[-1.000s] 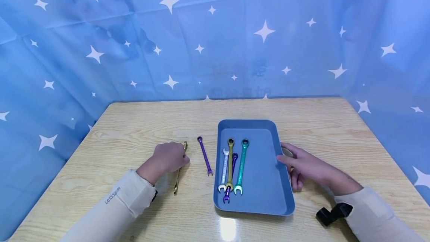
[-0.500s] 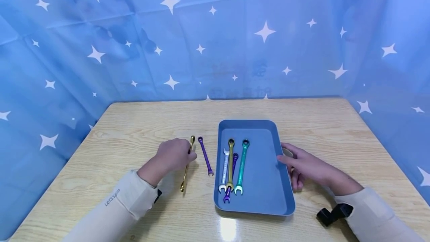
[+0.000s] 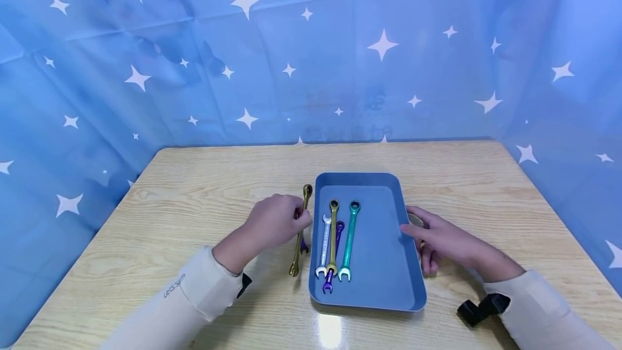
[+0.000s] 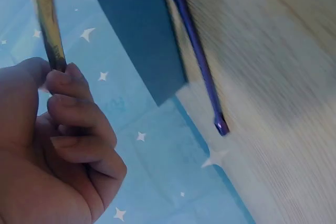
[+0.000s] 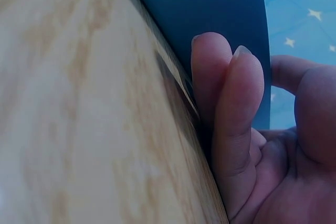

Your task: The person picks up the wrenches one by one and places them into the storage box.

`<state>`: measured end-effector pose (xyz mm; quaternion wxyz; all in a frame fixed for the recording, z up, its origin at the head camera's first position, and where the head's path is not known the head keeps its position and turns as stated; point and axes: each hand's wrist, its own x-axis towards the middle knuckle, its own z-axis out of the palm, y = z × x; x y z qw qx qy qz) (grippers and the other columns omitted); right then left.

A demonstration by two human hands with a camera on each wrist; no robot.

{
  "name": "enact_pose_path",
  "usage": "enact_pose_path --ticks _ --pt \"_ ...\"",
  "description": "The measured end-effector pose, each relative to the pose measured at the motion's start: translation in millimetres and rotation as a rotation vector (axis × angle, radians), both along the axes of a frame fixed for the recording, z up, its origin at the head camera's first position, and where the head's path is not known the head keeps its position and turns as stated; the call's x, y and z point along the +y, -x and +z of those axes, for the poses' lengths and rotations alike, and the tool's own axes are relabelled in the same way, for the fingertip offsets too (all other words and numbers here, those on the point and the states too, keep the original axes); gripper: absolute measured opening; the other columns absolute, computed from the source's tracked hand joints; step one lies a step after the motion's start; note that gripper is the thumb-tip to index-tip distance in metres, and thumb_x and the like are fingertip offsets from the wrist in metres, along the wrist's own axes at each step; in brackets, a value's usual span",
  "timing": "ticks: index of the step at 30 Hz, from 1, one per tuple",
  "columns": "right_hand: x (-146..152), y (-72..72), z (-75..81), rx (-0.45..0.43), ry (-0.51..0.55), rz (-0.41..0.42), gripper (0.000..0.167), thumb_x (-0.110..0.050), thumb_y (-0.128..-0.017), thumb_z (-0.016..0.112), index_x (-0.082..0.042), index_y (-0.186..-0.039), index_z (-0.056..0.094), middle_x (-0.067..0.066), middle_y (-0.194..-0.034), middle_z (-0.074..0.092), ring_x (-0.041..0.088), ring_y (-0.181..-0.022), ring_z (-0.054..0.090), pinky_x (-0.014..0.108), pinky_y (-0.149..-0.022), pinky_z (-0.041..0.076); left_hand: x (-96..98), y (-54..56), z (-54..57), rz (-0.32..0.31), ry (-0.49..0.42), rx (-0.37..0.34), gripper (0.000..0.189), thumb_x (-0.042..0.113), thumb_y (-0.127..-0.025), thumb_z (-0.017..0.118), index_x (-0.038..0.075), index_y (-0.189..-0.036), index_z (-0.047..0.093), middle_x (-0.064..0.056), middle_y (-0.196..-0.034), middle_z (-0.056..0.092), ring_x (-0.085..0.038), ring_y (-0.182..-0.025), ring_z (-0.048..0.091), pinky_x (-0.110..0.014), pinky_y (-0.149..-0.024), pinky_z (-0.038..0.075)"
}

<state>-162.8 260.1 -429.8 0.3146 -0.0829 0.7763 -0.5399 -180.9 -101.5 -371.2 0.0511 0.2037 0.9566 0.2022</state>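
Note:
My left hand pinches a gold ratcheting wrench between thumb and forefinger, just left of the blue tray. In the left wrist view this wrench is raised, with its upper end cut off by the frame. Under it a purple wrench lies on the table beside the tray's outer wall; the left hand mostly covers it in the head view. At the tray's right side, my right hand holds the wall, thumb over the rim and fingers outside, seen curled against the wall in the right wrist view.
Inside the tray, toward its left, lie a silver wrench, another gold wrench, a second purple wrench partly under the gold one, and a green wrench. A star-patterned blue cloth stands behind the wooden table.
The left hand has carried the gold wrench rightward, from the left part of the table to above the loose purple wrench at the tray's edge. The right hand and tray have stayed put.

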Motion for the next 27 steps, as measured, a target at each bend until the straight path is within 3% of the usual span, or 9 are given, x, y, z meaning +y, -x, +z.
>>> enact_pose_path --ticks 9,19,27 --pt "0 -0.9 -0.7 -0.006 0.007 -0.001 0.079 -0.041 -0.106 0.045 -0.015 -0.161 -0.005 0.015 -0.077 0.06 0.027 -0.053 0.067 0.048 -0.053 0.057 27.2 1.1 5.8 -0.056 -0.082 -0.02 0.037 0.026 -0.098 0.053 0.018 -0.063 0.045 0.007 -0.053 0.039 -0.009 -0.046 0.039 -0.024 -0.045 0.029" --pt "0 0.4 -1.1 -0.005 0.004 0.0 0.079 -0.042 -0.106 0.046 -0.015 -0.161 -0.005 0.015 -0.078 0.06 0.026 -0.053 0.067 0.049 -0.053 0.057 54.9 6.1 1.1 -0.149 -0.121 -0.073 0.041 0.029 -0.102 0.05 0.019 -0.063 0.041 0.008 -0.052 0.035 -0.008 -0.044 0.033 -0.023 -0.046 0.027" --pt "0 0.5 -0.1 0.003 0.005 0.0 0.079 -0.041 -0.106 0.046 -0.014 -0.161 -0.005 0.015 -0.078 0.061 0.025 -0.053 0.067 0.049 -0.053 0.057 68.3 6.3 -4.1 -0.173 -0.133 -0.088 0.044 0.025 -0.101 0.051 0.019 -0.06 0.038 0.008 -0.05 0.031 -0.008 -0.043 0.03 -0.023 -0.046 0.024"
